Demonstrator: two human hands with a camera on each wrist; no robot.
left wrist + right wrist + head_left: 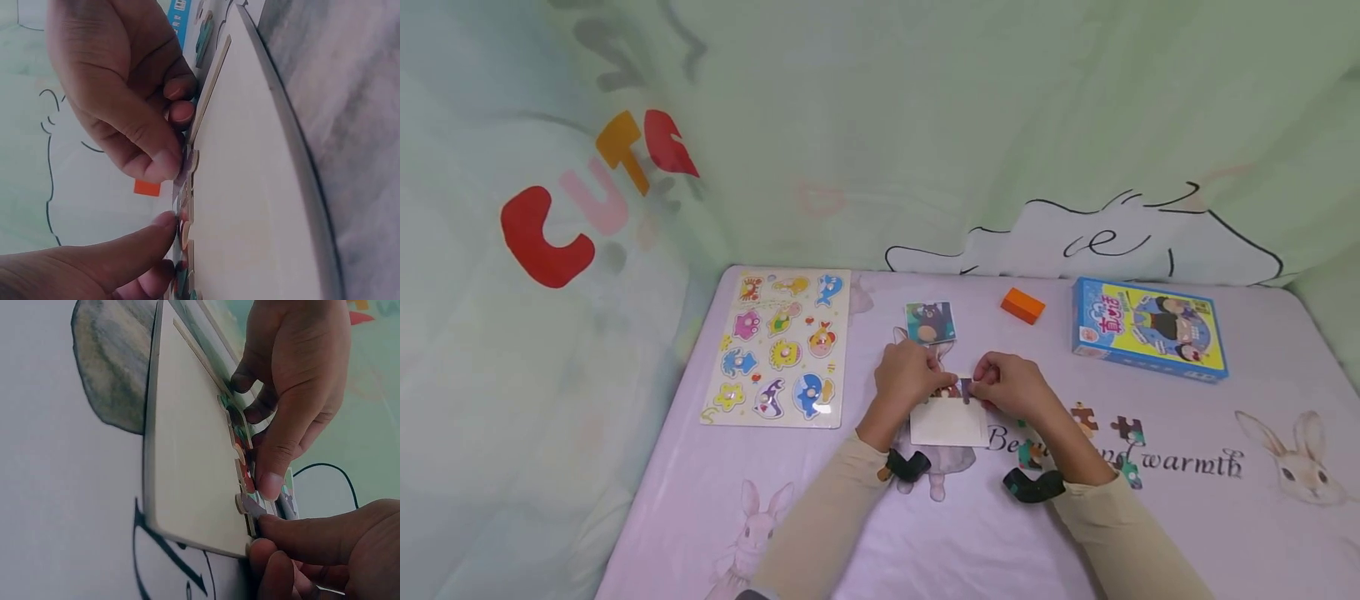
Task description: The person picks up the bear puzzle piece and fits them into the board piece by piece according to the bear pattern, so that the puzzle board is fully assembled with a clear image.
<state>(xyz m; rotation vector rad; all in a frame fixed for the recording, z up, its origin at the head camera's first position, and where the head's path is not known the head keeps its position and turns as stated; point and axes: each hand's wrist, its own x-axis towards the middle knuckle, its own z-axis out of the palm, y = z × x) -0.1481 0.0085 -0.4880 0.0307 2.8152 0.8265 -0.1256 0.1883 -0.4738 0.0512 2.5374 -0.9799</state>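
Nearest: beige sleeves (823,525) on both arms, a black wrist mount (1033,486) on each, above the printed cloth (977,550).

Tray (949,423) flat on the cloth, near part bare and pale, a row of picture pieces (943,390) along its far side. Left hand (906,372) at the tray's far-left edge, fingers bent, thumb and fingertips close together, holding the tray there. Right hand (1015,385) at its far-right corner, thumb and finger pinching a lilac piece (253,505). Head view hides most of that pinch; right wrist view shows the thumb laid on the piece, its round tab over the bare part. Left wrist view gives the pieces' thickness, edge-on.

Right of tray, head view only for the full scatter: loose pieces (1127,429), some partly behind the right forearm. Left of tray, well apart: animal board (790,422), knobbed sea creatures.

Beyond tray: bear card (929,322); farther right, orange block (1023,306), then blue box (1150,329). Behind all, green curtain (850,150).
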